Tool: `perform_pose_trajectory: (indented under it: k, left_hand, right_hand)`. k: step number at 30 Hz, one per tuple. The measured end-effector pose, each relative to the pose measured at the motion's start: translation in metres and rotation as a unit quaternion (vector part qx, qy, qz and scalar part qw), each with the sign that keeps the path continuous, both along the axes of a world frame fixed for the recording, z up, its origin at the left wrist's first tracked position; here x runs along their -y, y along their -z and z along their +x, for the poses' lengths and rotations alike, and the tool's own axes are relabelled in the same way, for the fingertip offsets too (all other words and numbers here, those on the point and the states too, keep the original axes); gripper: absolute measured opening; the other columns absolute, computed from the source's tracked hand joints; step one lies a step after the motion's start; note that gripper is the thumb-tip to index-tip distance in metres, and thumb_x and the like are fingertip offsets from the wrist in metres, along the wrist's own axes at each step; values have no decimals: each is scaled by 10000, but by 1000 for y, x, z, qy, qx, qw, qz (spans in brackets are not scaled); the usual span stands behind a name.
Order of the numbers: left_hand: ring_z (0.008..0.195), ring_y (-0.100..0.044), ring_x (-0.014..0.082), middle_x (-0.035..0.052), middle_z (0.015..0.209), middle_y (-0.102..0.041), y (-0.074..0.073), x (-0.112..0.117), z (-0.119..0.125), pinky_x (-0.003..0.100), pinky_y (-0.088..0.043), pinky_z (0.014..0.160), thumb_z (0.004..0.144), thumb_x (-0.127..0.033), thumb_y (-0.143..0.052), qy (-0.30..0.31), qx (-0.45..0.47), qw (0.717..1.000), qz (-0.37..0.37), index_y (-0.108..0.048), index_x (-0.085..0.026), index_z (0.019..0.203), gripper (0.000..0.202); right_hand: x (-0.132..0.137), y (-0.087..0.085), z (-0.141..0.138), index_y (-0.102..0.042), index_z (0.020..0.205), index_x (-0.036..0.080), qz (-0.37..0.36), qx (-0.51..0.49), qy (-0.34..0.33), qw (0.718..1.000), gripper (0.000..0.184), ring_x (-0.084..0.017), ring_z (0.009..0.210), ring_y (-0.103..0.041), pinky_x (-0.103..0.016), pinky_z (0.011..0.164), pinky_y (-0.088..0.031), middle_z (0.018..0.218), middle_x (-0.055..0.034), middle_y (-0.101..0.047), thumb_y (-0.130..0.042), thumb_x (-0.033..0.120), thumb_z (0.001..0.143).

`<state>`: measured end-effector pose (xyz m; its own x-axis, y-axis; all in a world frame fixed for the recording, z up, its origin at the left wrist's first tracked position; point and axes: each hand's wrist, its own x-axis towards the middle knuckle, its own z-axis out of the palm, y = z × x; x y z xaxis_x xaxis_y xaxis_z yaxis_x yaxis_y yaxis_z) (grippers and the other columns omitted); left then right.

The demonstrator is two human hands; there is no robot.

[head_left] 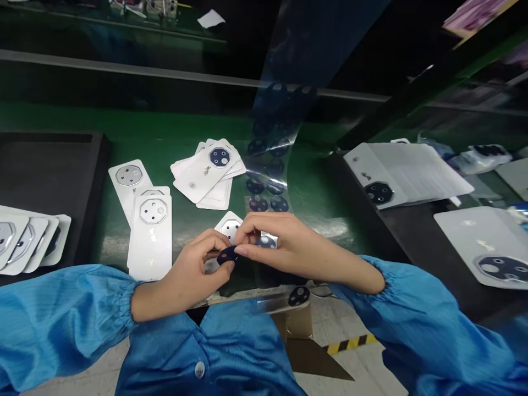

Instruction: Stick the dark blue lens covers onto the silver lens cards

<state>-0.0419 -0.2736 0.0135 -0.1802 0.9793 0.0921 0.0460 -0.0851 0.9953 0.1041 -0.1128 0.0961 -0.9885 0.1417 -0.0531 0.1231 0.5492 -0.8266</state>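
My left hand [192, 269] pinches a small dark blue sticker with holes [227, 254] by its left side. From the other side my right hand [284, 242] grips the same sticker between thumb and forefinger. Just behind the fingers lies a white panel [230, 226] with a round, holed plate, partly hidden by both hands. A clear film strip [291, 165] bearing rows of dark round stickers runs down to the right hand. It passes under that hand and over the bench edge, where one more dark sticker [299, 296] shows.
Left of my hands lie a stack of white panels [152, 242] and a fanned pile [206, 170], its top panel with a dark sticker. Black trays stand at left [88, 181] and right [396, 242], both with panels. Below the green bench is a cardboard box [300, 322].
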Motion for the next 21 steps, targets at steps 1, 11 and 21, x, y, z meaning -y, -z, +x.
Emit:
perform_pose_trajectory:
  k: [1,11,21]
  left_hand:
    - [949,-604,176,39,1005,-590,1,2,1,306,-530,850,916,-194,-615,6,-11,1000,-2,-596,-188,883,39]
    - [1316,-446,385,203,1315,-515,-4,23,10,608,-393,1137,957,-149,-583,56,-437,888,132,-497,-61,1336,398]
    - [1326,-461,451,246,1391,-519,-1,24,14,609,-373,1112,1021,-419,-523,122,-631,762,86,-585,-49,1314,475]
  right_hand:
    - [-4,-1,-2,-694,1001,205,-14,15,-4,1000,71,-171,799,-589,-300,691,-457,919,-13,-665,-663,269,1001]
    - [-60,48,-18,-677,1009,161,-319,47,133,937,365,-153,717,-633,-245,625,-505,803,-23,-690,-879,365,782]
    - [-59,56,-11,-727,868,158,-330,160,151,918,277,-118,581,-566,-187,478,-430,655,-9,-650,-865,387,793]
